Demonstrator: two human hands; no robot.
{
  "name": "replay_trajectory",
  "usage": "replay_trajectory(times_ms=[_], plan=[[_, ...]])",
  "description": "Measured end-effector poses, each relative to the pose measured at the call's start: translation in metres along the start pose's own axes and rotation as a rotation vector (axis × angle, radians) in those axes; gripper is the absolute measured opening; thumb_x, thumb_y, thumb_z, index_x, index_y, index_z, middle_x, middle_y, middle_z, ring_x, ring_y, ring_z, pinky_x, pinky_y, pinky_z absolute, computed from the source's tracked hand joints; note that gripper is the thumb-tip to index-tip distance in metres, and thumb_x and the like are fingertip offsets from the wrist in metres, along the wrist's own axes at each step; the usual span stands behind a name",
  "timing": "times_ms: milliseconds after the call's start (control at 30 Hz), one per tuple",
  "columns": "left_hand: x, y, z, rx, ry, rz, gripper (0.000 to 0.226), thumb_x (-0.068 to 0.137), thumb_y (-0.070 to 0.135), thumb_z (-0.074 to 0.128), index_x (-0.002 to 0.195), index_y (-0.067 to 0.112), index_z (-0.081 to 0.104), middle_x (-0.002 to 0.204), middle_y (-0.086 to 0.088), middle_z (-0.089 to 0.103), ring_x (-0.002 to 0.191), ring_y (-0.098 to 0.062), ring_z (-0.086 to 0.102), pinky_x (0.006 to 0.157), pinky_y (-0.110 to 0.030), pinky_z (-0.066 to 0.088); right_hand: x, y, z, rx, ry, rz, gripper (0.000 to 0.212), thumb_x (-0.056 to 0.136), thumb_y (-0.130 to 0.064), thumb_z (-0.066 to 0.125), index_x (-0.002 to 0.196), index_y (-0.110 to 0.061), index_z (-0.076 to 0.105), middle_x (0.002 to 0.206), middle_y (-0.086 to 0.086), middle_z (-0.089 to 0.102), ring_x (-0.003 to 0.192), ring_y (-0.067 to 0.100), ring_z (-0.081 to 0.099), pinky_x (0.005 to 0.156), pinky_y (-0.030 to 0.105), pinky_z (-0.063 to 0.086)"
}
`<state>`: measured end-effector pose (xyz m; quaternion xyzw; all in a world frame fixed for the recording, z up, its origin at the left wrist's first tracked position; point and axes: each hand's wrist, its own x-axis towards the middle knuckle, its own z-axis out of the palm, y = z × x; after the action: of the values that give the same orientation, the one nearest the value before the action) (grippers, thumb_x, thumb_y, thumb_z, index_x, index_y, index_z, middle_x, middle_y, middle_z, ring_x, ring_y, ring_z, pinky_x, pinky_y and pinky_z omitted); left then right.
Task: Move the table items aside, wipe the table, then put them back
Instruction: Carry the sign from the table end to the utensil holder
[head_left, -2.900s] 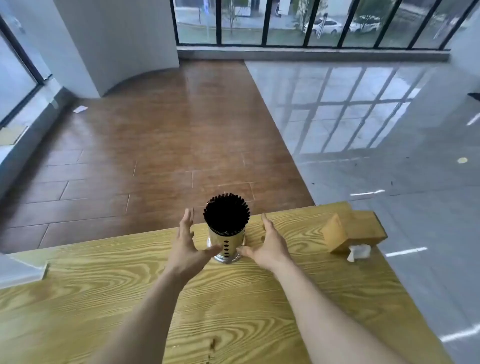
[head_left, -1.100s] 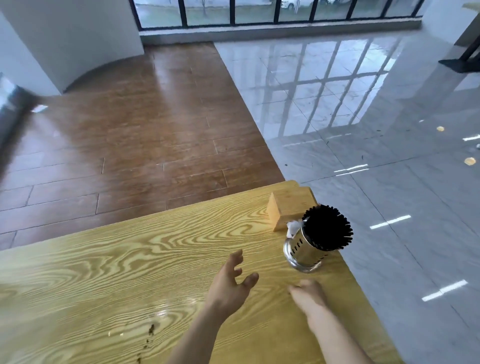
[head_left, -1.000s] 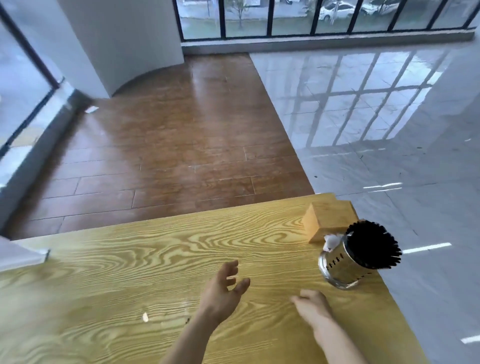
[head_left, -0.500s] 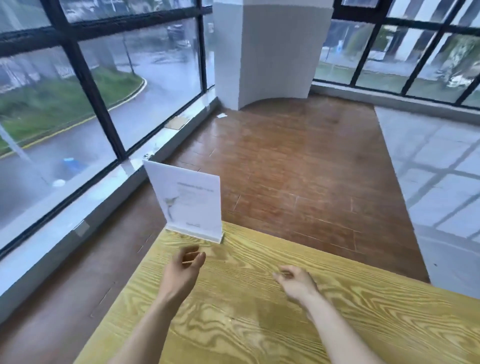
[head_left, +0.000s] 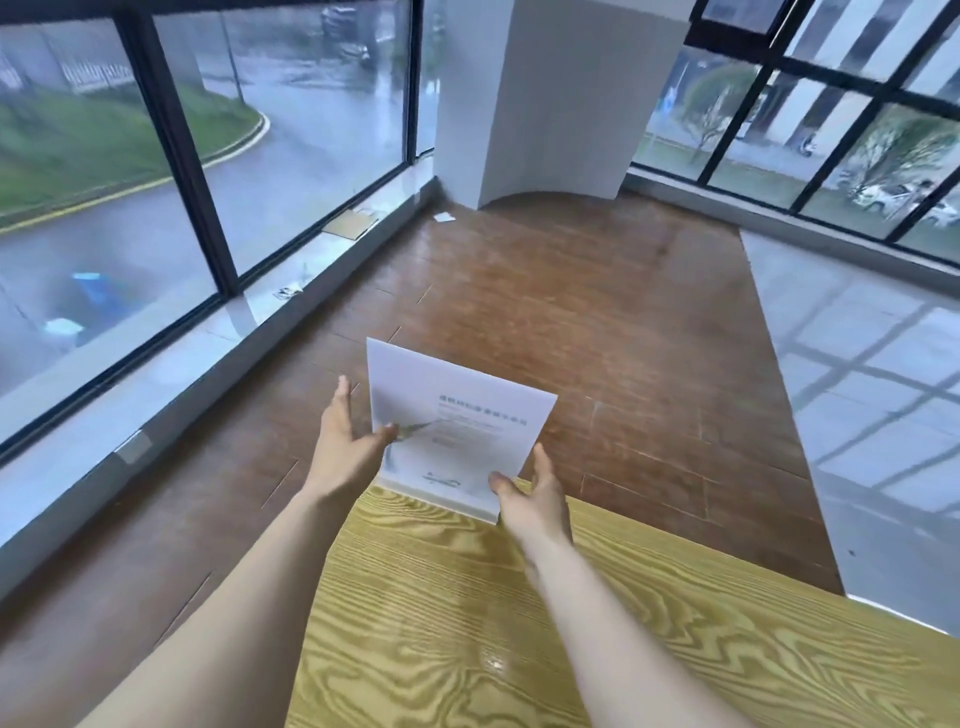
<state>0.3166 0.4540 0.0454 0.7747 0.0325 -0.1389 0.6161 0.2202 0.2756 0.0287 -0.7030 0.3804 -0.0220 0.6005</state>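
Observation:
A white sign stand (head_left: 467, 436) with faint printed text stands upright at the far left corner of the yellow wood-grain table (head_left: 467, 623). My left hand (head_left: 343, 441) is at its left edge, thumb pressed on the front face and fingers stretched up beside the edge. At the lower right corner, my right hand (head_left: 530, 493) has its thumb on the front and its fingers along the right edge. Both hands grip the stand, whose base rests on the table. The chopstick holder and the tissue box are out of view.
The table's left edge and far edge meet just under the sign. Beyond lies brown wooden floor (head_left: 571, 312), with grey tiles (head_left: 857, 389) to the right. A window wall with a low sill (head_left: 156, 374) runs along the left, and a white column (head_left: 561, 93) stands at the back.
The view has turned from the table's right end, where the chopstick holder was left by the tissue box, to the left corner. Both hands have reached forward and closed on the sign stand.

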Motion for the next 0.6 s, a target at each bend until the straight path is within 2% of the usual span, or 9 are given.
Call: replay_trajectory(times_ms=[67, 133, 167, 233, 300, 400, 467, 600], plan=[[0.007, 0.002, 0.005, -0.016, -0.078, 0.005, 0.088, 0.089, 0.011, 0.063, 0.158, 0.039, 0.016, 0.164, 0.012, 0.025, 0.149, -0.012, 0.029, 0.117, -0.034, 0.028, 0.004, 0.000, 0.006, 0.016, -0.008, -0.021, 0.075, 0.090, -0.014, 0.067, 0.154, -0.031, 0.033, 0.151, -0.007, 0.051, 0.132, 0.014, 0.054, 0.115, 0.040, 0.041], [0.010, 0.000, 0.009, -0.049, -0.099, 0.008, 0.084, 0.081, 0.004, 0.062, 0.143, 0.055, 0.034, 0.149, 0.019, 0.044, 0.139, -0.009, 0.041, 0.113, -0.035, 0.033, 0.008, 0.002, 0.007, 0.034, -0.025, -0.028, 0.074, 0.088, -0.012, 0.064, 0.153, -0.032, 0.035, 0.148, -0.007, 0.054, 0.130, 0.012, 0.055, 0.114, 0.042, 0.042], [0.010, -0.001, 0.011, -0.065, -0.082, 0.007, 0.081, 0.080, 0.001, 0.061, 0.134, 0.057, 0.039, 0.140, 0.019, 0.048, 0.134, -0.007, 0.044, 0.111, -0.034, 0.035, 0.009, 0.002, 0.006, 0.038, -0.034, -0.031, 0.075, 0.086, -0.013, 0.063, 0.152, -0.032, 0.035, 0.148, -0.006, 0.054, 0.132, 0.011, 0.054, 0.115, 0.042, 0.042], [0.004, 0.001, 0.015, -0.085, -0.042, 0.008, 0.078, 0.083, -0.003, 0.059, 0.138, 0.048, 0.042, 0.131, 0.018, 0.049, 0.126, -0.005, 0.046, 0.105, -0.030, 0.036, 0.013, 0.005, 0.001, 0.045, -0.040, -0.044, 0.080, 0.077, -0.021, 0.061, 0.152, -0.034, 0.034, 0.152, -0.004, 0.051, 0.138, 0.011, 0.048, 0.116, 0.044, 0.040], [-0.004, 0.003, 0.022, -0.079, -0.037, 0.011, 0.077, 0.083, -0.003, 0.059, 0.144, 0.040, 0.042, 0.131, 0.017, 0.052, 0.125, -0.005, 0.048, 0.103, -0.029, 0.036, 0.012, 0.008, -0.009, 0.068, -0.025, -0.044, 0.083, 0.073, -0.025, 0.058, 0.152, -0.034, 0.034, 0.154, -0.002, 0.048, 0.142, 0.012, 0.044, 0.116, 0.044, 0.039], [-0.024, 0.004, 0.043, -0.057, -0.033, 0.031, 0.079, 0.080, -0.003, 0.061, 0.144, 0.041, 0.046, 0.139, 0.015, 0.056, 0.132, -0.005, 0.050, 0.110, -0.033, 0.040, 0.000, 0.011, -0.038, 0.088, 0.047, -0.030, 0.074, 0.083, -0.019, 0.057, 0.152, -0.030, 0.035, 0.153, -0.004, 0.048, 0.142, 0.012, 0.043, 0.114, 0.042, 0.042], [-0.044, 0.009, 0.068, -0.023, -0.034, 0.069, 0.079, 0.077, -0.003, 0.060, 0.141, 0.042, 0.048, 0.136, 0.016, 0.060, 0.130, -0.005, 0.053, 0.110, -0.036, 0.043, -0.009, 0.018, -0.068, 0.092, 0.122, -0.037, 0.071, 0.081, -0.021, 0.057, 0.149, -0.029, 0.041, 0.149, -0.002, 0.053, 0.139, 0.010, 0.047, 0.112, 0.042, 0.044], [-0.095, 0.018, 0.135, -0.014, -0.107, 0.116, 0.077, 0.076, -0.002, 0.056, 0.139, 0.043, 0.052, 0.131, 0.019, 0.064, 0.127, -0.003, 0.056, 0.109, -0.039, 0.045, -0.038, 0.038, -0.150, 0.081, 0.279, -0.059, 0.045, 0.088, -0.010, 0.053, 0.130, -0.027, 0.059, 0.132, -0.006, 0.066, 0.129, 0.008, 0.055, 0.099, 0.031, 0.046]])
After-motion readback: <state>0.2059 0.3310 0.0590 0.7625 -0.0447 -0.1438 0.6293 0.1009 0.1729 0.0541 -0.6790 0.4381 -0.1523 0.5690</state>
